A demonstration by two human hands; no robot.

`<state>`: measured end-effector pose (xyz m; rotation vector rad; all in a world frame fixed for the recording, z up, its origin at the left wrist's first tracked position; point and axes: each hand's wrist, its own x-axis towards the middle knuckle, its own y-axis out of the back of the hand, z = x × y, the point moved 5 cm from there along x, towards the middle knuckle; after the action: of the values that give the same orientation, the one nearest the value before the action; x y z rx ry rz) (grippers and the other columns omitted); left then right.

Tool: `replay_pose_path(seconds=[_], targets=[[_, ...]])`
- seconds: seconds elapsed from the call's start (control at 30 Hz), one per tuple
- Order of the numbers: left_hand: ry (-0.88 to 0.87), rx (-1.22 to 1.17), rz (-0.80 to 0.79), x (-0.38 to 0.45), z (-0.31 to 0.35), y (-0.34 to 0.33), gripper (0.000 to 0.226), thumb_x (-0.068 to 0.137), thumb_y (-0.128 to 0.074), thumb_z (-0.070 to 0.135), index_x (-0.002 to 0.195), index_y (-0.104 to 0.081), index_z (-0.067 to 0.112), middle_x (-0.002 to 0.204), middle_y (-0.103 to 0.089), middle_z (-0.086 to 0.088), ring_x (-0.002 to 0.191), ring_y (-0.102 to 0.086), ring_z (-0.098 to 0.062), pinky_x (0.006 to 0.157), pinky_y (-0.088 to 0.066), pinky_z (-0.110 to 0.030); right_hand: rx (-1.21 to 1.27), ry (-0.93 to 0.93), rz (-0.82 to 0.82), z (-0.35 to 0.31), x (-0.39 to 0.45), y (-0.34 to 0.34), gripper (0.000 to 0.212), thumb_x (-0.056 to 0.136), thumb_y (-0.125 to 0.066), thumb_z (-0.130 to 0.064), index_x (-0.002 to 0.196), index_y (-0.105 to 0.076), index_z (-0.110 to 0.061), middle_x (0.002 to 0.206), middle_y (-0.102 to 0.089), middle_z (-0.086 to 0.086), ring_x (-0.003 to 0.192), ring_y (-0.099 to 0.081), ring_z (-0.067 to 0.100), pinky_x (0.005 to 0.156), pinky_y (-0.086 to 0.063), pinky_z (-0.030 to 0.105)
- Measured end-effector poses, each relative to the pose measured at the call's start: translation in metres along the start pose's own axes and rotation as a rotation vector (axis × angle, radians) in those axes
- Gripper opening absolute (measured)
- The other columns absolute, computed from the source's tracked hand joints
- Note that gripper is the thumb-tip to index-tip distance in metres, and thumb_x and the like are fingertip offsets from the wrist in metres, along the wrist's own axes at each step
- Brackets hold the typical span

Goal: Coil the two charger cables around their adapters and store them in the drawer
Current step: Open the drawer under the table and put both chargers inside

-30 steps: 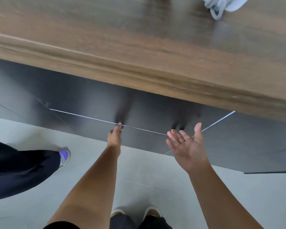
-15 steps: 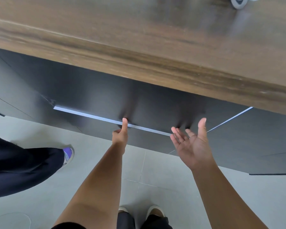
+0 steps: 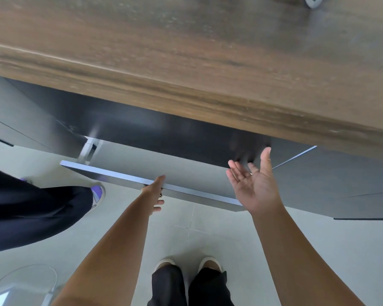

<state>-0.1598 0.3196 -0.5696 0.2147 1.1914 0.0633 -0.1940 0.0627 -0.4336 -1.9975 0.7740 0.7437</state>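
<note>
Head view shows the left hand [image 3: 153,191] clamped on the half-open drawer [image 3: 155,184] front, right hand [image 3: 253,184] spread empty, cables [image 3: 312,1] barely visible far on the worktop [image 3: 186,51]; pulling hard risks striking the shins.

Both bare arms reach forward and down from the bottom of the view. The left hand [image 3: 154,193] is turned on its side, thumb stretched forward on top, with the other fingers [image 3: 159,205] curled underneath (only two fingertips peek out below). It is pinched closed. The right hand [image 3: 253,186] is held up with its palm facing the camera, fingers spread a little and thumb pointing up. It holds nothing. The right arm stretches a bit farther forward than the left.
</note>
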Motion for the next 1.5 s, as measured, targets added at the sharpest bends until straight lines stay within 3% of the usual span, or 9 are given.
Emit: replay_pose_path(seconds=[0.23,0.43,0.57,0.73,0.87,1.0,1.17,1.37,1.5], targets=[[0.034,0.136,-0.017,-0.028,-0.032,0.017,0.046,0.086,-0.053,0.050,0.116,-0.049,0.015,0.096,-0.055,-0.003,0.108,-0.058,-0.027,0.096,-0.047,-0.046,-0.143,-0.034,0.017,0.019,-0.014,0.017,0.069,0.085,-0.050,-0.064,0.141,-0.043,-0.023,0.132,-0.057,0.006,0.116,-0.060,0.023,0.096,-0.049,0.036],[0.068,0.246,-0.015,-0.055,-0.054,0.033,0.031,0.089,-0.049,0.046,0.098,-0.049,0.016,0.082,-0.047,0.000,0.092,-0.050,-0.026,0.095,-0.044,-0.042,-0.210,-0.103,0.020,0.034,-0.044,0.025,0.052,0.093,-0.045,-0.055,0.132,-0.055,-0.022,0.130,-0.059,0.007,0.115,-0.061,0.023,0.093,-0.050,0.034],[0.041,0.418,0.015,-0.070,-0.062,0.047,0.035,0.093,-0.047,0.048,0.107,-0.051,0.015,0.102,-0.054,-0.008,0.102,-0.058,-0.031,0.086,-0.047,-0.038,-0.222,-0.116,0.044,0.038,-0.056,0.025,0.050,0.094,-0.047,-0.053,0.130,-0.057,-0.021,0.130,-0.060,0.008,0.114,-0.062,0.025,0.094,-0.050,0.035],[-0.012,0.582,-0.005,-0.096,-0.070,0.053,0.053,0.101,-0.037,0.042,0.134,-0.051,0.003,0.130,-0.057,-0.017,0.102,-0.052,-0.027,0.083,-0.041,-0.033,-0.249,-0.144,0.047,0.047,-0.073,0.018,0.048,0.095,-0.046,-0.050,0.131,-0.056,-0.020,0.132,-0.059,0.006,0.115,-0.061,0.025,0.100,-0.047,0.037],[-0.172,0.757,0.042,-0.125,-0.067,0.062,0.036,0.102,-0.032,0.024,0.125,-0.054,0.008,0.120,-0.059,-0.012,0.106,-0.056,-0.030,0.087,-0.045,-0.031,-0.267,-0.157,0.028,0.049,-0.100,0.006,0.040,0.096,-0.048,-0.042,0.127,-0.058,-0.019,0.127,-0.063,0.009,0.115,-0.061,0.025,0.096,-0.048,0.034],[-0.376,0.663,0.066,-0.172,-0.043,0.071,0.032,0.092,-0.049,0.024,0.123,-0.058,0.018,0.126,-0.061,-0.004,0.109,-0.059,-0.023,0.083,-0.043,-0.027,-0.439,-0.100,0.015,0.036,-0.144,-0.021,0.023,0.096,-0.053,-0.024,0.114,-0.066,-0.017,0.107,-0.070,0.010,0.097,-0.063,0.023,0.083,-0.048,0.030],[-0.787,0.411,-0.018,-0.294,0.026,0.087,0.023,0.093,-0.055,0.019,0.107,-0.063,0.035,0.104,-0.064,0.012,0.089,-0.063,-0.005,0.060,-0.048,-0.012,-0.810,0.147,-0.162,0.001,-0.207,-0.072,0.022,0.095,-0.049,-0.005,0.098,-0.068,-0.015,0.084,-0.068,0.008,0.073,-0.057,0.018,0.070,-0.045,0.025],[-1.193,0.284,0.071,-0.421,0.092,0.112,0.026,0.090,-0.062,0.007,0.091,-0.070,0.032,0.088,-0.068,0.018,0.079,-0.062,-0.008,0.067,-0.046,-0.012,-1.025,0.356,-0.425,-0.036,-0.278,-0.131,0.023,0.094,-0.052,-0.005,0.095,-0.070,-0.020,0.082,-0.072,0.005,0.078,-0.067,0.012,0.074,-0.051,0.018],[-1.272,0.206,0.044,-0.455,0.143,0.111,0.023,0.090,-0.063,0.010,0.092,-0.070,0.032,0.085,-0.069,0.012,0.075,-0.061,-0.004,0.067,-0.047,-0.015,-0.923,0.637,-0.403,-0.087,-0.303,-0.161,0.023,0.092,-0.051,0.004,0.092,-0.069,-0.009,0.074,-0.068,0.010,0.067,-0.064,0.012,0.066,-0.051,0.016]])
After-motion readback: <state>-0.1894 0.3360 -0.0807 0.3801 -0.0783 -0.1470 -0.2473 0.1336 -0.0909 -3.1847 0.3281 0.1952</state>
